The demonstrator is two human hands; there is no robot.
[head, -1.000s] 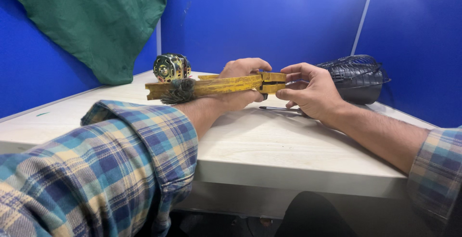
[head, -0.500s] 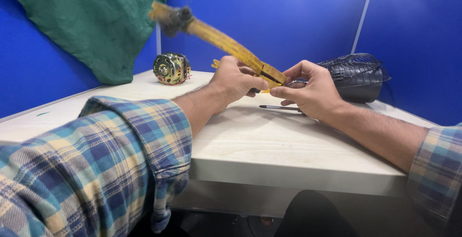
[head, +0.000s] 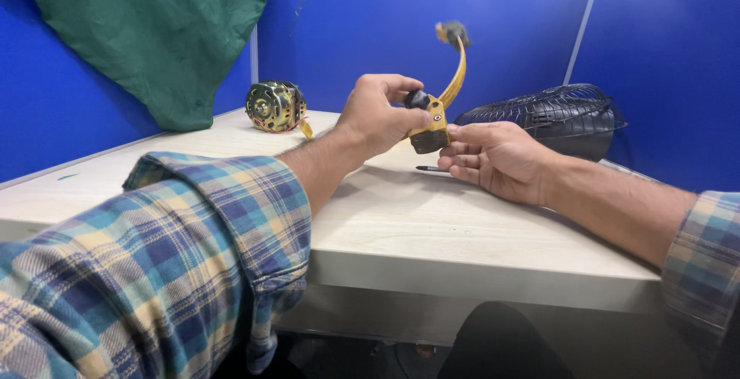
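The left hand [head: 379,115] is closed around the bottom end of a yellow strap-like tool [head: 438,109], pinching it with thumb and fingers. The tool has a dark block at the bottom and stands up in the air, bending over at the top, where a dark lump looks blurry. It is held above the table [head: 432,225], near the back, not touching it. The right hand [head: 493,159] is just beside the tool's bottom end, with fingers bent and fingertips touching the dark block; I cannot tell if it really grips it. Under the right hand a thin dark pen [head: 428,169] lies flat on the table. Behind the right hand sits a black wire fan guard [head: 551,113], shaped like a bowl turned over; what is under it cannot be seen. At the back left corner a small round motor [head: 275,106] with gold wire sits by the blue wall [head: 362,17], under a hanging green cloth [head: 146,32]. The table's front edge runs close to the person, and a wide bare stretch of pale top lies between that edge and the hands. Blue walls close in the back and both sides.
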